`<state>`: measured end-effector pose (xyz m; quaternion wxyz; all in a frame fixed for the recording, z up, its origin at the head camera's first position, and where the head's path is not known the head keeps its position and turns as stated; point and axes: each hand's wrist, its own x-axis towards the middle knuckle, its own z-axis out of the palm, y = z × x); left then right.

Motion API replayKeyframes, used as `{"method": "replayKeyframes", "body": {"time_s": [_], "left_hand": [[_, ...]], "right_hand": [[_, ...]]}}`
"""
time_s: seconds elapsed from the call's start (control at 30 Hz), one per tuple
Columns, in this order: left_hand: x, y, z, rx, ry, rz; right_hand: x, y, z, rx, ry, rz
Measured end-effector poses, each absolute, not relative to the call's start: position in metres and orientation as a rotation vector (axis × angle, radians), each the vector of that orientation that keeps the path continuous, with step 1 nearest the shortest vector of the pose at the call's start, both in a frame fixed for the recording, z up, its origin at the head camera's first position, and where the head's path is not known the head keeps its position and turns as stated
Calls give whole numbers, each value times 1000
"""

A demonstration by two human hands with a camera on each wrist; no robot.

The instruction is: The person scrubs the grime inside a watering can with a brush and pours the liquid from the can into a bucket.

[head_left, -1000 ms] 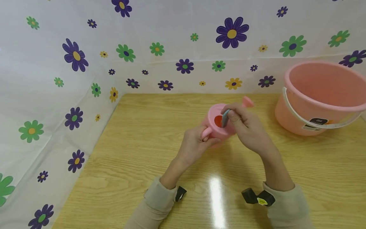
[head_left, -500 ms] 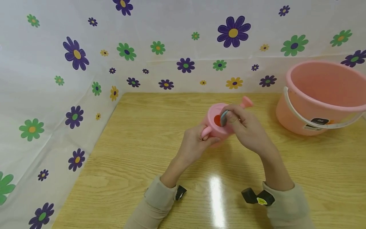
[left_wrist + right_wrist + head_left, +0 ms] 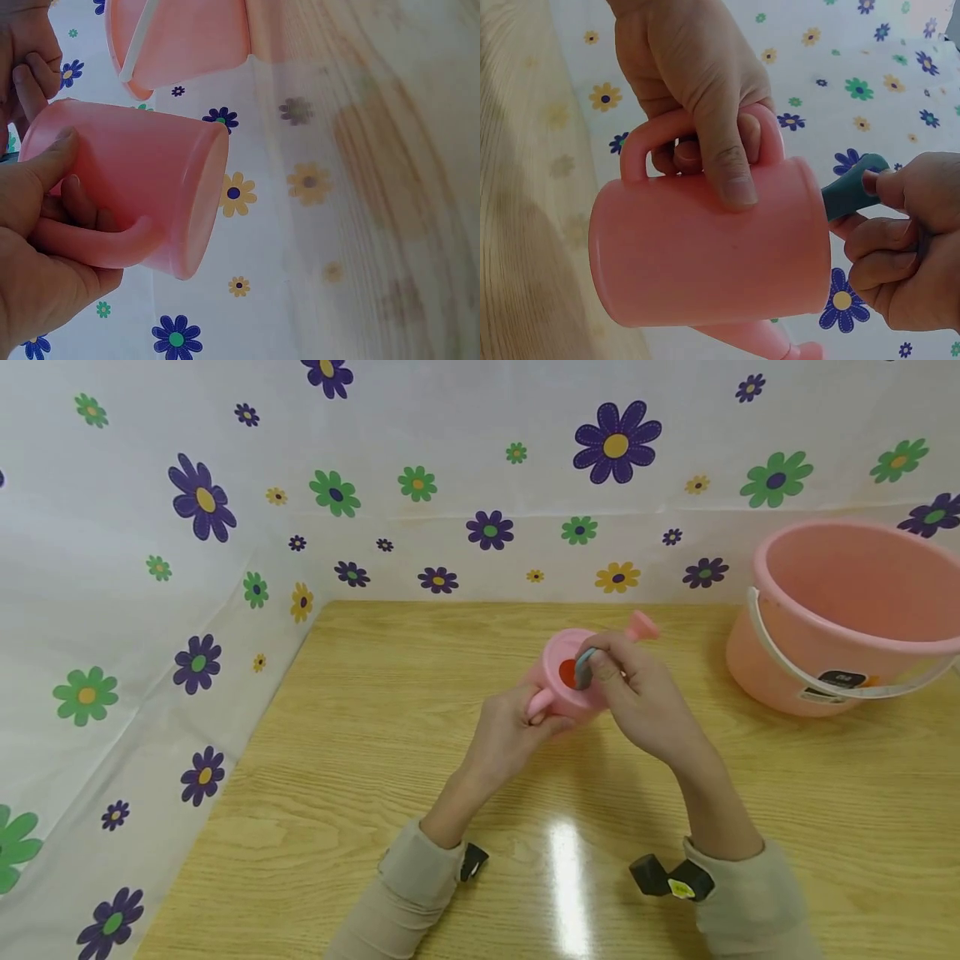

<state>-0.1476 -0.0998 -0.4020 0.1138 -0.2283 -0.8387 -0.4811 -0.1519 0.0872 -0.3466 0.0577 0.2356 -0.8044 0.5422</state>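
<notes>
In the head view a pink watering can (image 3: pixel 561 647) is held over the table, its rose and spout (image 3: pixel 642 625) pointing to the back right. My left hand (image 3: pixel 506 737) grips its loop handle, and the left thumb lies along the can's side in the right wrist view. My right hand (image 3: pixel 654 708) pinches the broad end of a teal, flat-ended handle (image 3: pixel 853 189) whose narrower part goes into the can's top opening. Something red shows inside that opening. The lower end of the teal thing is hidden in the can, so its kind is unclear.
A large pink bucket (image 3: pixel 795 610) with a white carrying handle (image 3: pixel 772 652) stands at the right of the wooden table (image 3: pixel 360 710). White flower-patterned sheeting (image 3: pixel 435 435) rises behind the table and along its left side.
Both hands, the watering can and the teal thing have shifted very slightly left. The grips look the same, and the bucket stays where it was.
</notes>
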Motion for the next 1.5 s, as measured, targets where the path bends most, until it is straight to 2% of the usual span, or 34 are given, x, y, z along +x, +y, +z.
{"method": "replayKeyframes", "body": {"time_s": [0.93,1.13,1.5], "left_hand": [[-150,-104,-402,-781,-2420,-1361],[-150,-105,-404,-776,-2409,-1437],[-153,-105,-405,-752,-2452,-1358]], "right_hand": [[-145,92,-339,729,-2480,1592],[-152,89,-348,724,-2514,1608],[-147,90,-342,715,-2491,1619]]}}
